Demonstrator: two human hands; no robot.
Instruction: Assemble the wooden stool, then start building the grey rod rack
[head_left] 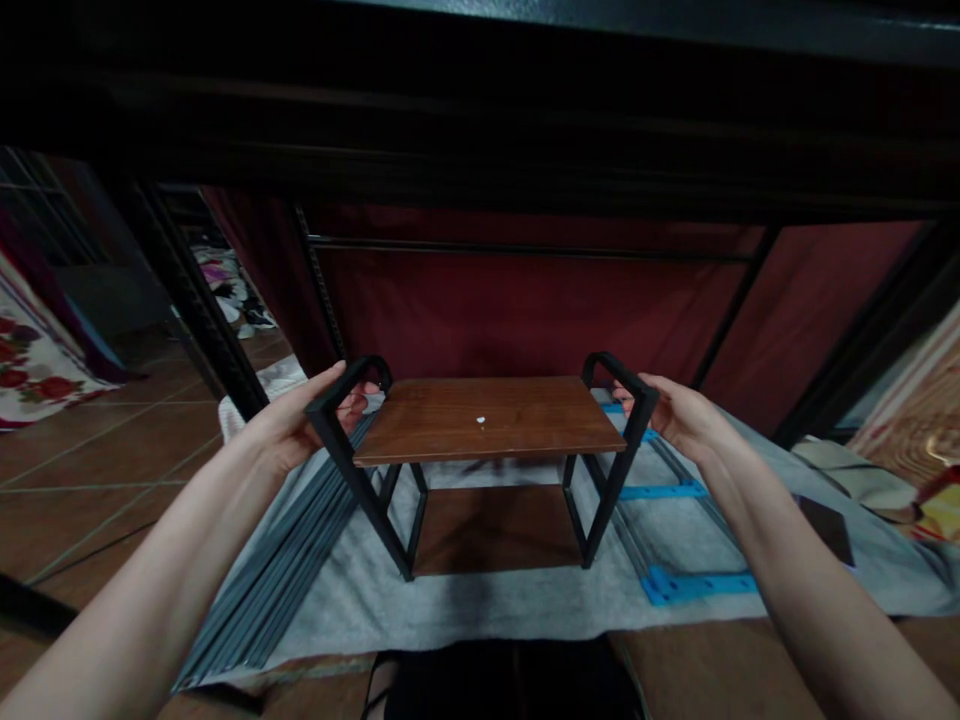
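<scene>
- Overhead, a dark metal structure [480,150] spans the full width; its uprights stand to both sides, with a red curtain [525,310] behind.
- Low surface [510,610]: covered with pale cloth, which reaches the front edge; tiled floor [135,440] shows beyond its left and front edges.
- Two-tier shelf unit [487,440]: upright at the middle of the surface, near the front edge. It has a brown upper board [540,405], a brown lower board [499,530] and black side frames [367,490] with rounded tops. Whether its feet bear fully on the cloth cannot be determined.
- Frame of grey tubes with blue joints [675,587]: lying flat on the surface, right of the shelf unit, its near end by the front edge.
- Bundle of grey tubes [277,580]: lying side by side toward the front left corner.
- Left hand [311,420]: partly closed, fingers curled through and round the top of the left side frame.
- Right hand [675,408]: partly closed, gripping the top of the right side frame, fingertips inside the loop.
- Small white mark [481,420]: near the middle of the upper board.
</scene>
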